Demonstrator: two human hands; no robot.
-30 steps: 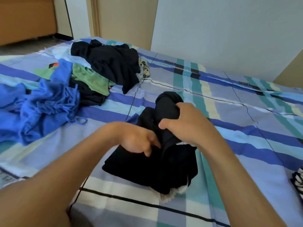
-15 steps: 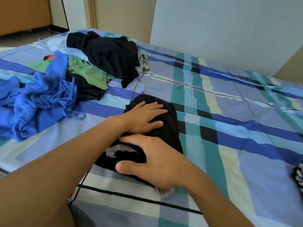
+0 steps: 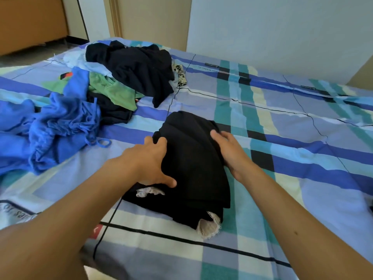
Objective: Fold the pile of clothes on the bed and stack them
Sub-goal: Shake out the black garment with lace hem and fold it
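The black garment (image 3: 193,158) (soft, likely light) is pressed at its sides by the left hand (image 3: 149,160) and right hand (image 3: 232,156), fingers (image 3: 161,140) open; support from beneath is advised.

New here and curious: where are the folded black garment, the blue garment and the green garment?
folded black garment (image 3: 193,158), head view, middle of top layer.
blue garment (image 3: 56,134), head view, crumpled middle.
green garment (image 3: 115,91), head view, exposed flat part.
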